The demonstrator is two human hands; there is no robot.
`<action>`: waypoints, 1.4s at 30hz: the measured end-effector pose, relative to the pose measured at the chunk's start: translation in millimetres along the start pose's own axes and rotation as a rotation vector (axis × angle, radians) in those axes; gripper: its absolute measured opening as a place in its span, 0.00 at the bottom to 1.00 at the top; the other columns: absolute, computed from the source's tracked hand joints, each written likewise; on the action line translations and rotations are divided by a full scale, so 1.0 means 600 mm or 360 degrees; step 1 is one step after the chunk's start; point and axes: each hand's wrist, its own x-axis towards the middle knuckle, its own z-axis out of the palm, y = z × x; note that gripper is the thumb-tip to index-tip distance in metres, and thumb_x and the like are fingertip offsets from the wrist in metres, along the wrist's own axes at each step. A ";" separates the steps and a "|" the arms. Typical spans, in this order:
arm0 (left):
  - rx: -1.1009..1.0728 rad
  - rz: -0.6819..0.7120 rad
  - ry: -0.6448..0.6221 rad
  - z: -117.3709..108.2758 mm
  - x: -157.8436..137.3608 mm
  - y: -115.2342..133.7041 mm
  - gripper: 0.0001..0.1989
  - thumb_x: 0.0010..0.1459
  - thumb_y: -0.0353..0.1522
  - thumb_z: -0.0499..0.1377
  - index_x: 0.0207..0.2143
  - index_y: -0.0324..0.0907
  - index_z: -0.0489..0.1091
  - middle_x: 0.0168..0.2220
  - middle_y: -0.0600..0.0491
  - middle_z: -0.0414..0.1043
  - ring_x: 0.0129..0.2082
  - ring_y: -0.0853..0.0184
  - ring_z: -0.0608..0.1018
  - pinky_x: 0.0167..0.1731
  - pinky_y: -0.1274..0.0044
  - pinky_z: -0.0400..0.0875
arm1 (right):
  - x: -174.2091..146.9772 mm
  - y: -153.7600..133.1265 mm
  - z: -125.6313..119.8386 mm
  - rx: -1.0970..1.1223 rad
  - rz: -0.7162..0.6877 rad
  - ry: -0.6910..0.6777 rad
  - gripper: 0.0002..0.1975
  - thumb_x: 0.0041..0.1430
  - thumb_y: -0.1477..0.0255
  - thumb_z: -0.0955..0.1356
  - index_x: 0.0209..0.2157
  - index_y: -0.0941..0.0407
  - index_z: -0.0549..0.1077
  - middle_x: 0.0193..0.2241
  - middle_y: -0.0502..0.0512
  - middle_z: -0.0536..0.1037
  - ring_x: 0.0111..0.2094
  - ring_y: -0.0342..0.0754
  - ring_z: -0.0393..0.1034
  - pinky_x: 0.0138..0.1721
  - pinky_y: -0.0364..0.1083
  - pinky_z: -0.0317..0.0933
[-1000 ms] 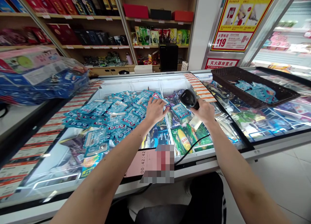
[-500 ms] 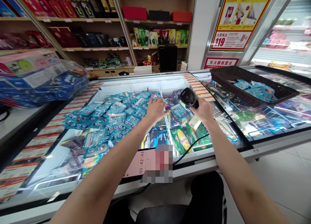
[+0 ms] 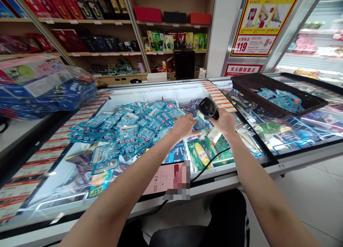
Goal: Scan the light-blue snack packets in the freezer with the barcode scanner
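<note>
My right hand (image 3: 225, 121) is wrapped round the handle of a black barcode scanner (image 3: 207, 107), its head tilted up and to the left over the freezer. Just under the scanner lies a single blue packet (image 3: 199, 124). My left hand (image 3: 185, 126) is at that packet's left edge, fingers stretched out and thumb apart; its fingertips appear to touch the packet. Left of this hand, a large pile of similar blue packets (image 3: 130, 131) lies in the freezer. Green corn packs (image 3: 202, 152) sit below the single packet. The scanner's black cable (image 3: 211, 162) runs down across the freezer's front edge.
On the right, a dark brown basket (image 3: 278, 109) holding several blue packets rests on the freezer glass. A phone with a pink screen (image 3: 163, 177) lies at the front edge. Plastic-wrapped boxes (image 3: 45, 90) stand at left. Shelves (image 3: 107, 54) and a black speaker-like box (image 3: 184, 64) are behind.
My left hand has moved right and slightly down, from the pile's edge to the single blue packet under the scanner. My right hand and the scanner have hardly moved.
</note>
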 end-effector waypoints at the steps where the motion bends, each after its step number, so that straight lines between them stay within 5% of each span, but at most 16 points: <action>1: -0.0010 0.0004 -0.0074 -0.002 -0.004 -0.009 0.30 0.53 0.55 0.49 0.49 0.47 0.68 0.42 0.45 0.70 0.43 0.55 0.72 0.41 0.67 0.64 | 0.000 0.000 0.001 -0.0001 -0.0006 0.0001 0.19 0.53 0.59 0.64 0.41 0.57 0.72 0.32 0.59 0.77 0.33 0.54 0.72 0.31 0.46 0.57; 4: -0.0178 -0.0023 -0.0252 -0.009 -0.018 -0.040 0.25 0.59 0.44 0.47 0.59 0.54 0.58 0.42 0.50 0.73 0.39 0.61 0.74 0.35 0.73 0.65 | 0.000 0.000 0.003 0.0001 -0.0024 0.0015 0.19 0.53 0.59 0.64 0.41 0.57 0.72 0.32 0.59 0.77 0.32 0.54 0.71 0.31 0.46 0.57; 7: -0.0346 -0.0065 -0.0224 -0.013 -0.027 -0.065 0.24 0.60 0.36 0.45 0.59 0.55 0.59 0.41 0.52 0.73 0.37 0.64 0.74 0.36 0.74 0.65 | 0.000 0.000 0.004 -0.0003 -0.0030 0.0011 0.19 0.53 0.59 0.64 0.41 0.58 0.72 0.32 0.59 0.77 0.32 0.53 0.71 0.31 0.46 0.57; 12: -0.0549 -0.0200 -0.0110 -0.014 -0.027 -0.074 0.24 0.62 0.42 0.40 0.55 0.51 0.65 0.39 0.49 0.70 0.40 0.62 0.72 0.40 0.71 0.66 | -0.001 -0.003 0.002 -0.0009 -0.0040 -0.0029 0.19 0.53 0.60 0.64 0.42 0.57 0.71 0.32 0.58 0.77 0.33 0.53 0.72 0.31 0.45 0.57; 16: -0.0652 -0.0130 0.0158 -0.006 -0.028 -0.078 0.22 0.59 0.44 0.49 0.53 0.48 0.65 0.48 0.48 0.67 0.46 0.61 0.71 0.45 0.70 0.65 | -0.001 -0.005 0.000 -0.0012 -0.0059 -0.0071 0.19 0.54 0.60 0.64 0.42 0.57 0.71 0.34 0.59 0.77 0.35 0.54 0.71 0.32 0.45 0.56; 21: -0.0655 -0.0206 0.0542 0.008 -0.033 -0.106 0.25 0.60 0.38 0.49 0.60 0.46 0.54 0.56 0.46 0.60 0.44 0.64 0.71 0.44 0.72 0.65 | -0.001 -0.009 0.002 -0.0033 -0.0093 -0.0115 0.19 0.54 0.59 0.64 0.43 0.57 0.70 0.34 0.59 0.77 0.35 0.54 0.71 0.32 0.45 0.55; 25: -0.0656 -0.0380 0.0456 0.022 -0.034 -0.133 0.24 0.60 0.38 0.49 0.59 0.44 0.56 0.41 0.48 0.70 0.32 0.66 0.71 0.35 0.74 0.64 | -0.004 -0.012 0.006 -0.0015 -0.0208 -0.0125 0.19 0.54 0.59 0.64 0.43 0.57 0.70 0.34 0.58 0.77 0.35 0.53 0.71 0.32 0.45 0.55; 28: -0.0708 -0.0463 0.0409 0.028 -0.033 -0.142 0.25 0.59 0.40 0.50 0.57 0.44 0.57 0.29 0.53 0.68 0.29 0.66 0.70 0.30 0.75 0.62 | -0.008 -0.016 0.008 -0.0018 -0.0282 -0.0099 0.19 0.53 0.59 0.64 0.42 0.56 0.70 0.35 0.58 0.77 0.34 0.53 0.71 0.32 0.45 0.55; 42: -0.0819 -0.0491 0.0438 0.026 -0.037 -0.136 0.23 0.59 0.39 0.50 0.56 0.42 0.57 0.27 0.55 0.65 0.27 0.69 0.68 0.28 0.76 0.59 | -0.016 -0.026 0.007 0.0017 -0.0433 -0.0047 0.17 0.51 0.60 0.65 0.39 0.57 0.72 0.31 0.57 0.77 0.31 0.52 0.71 0.28 0.44 0.53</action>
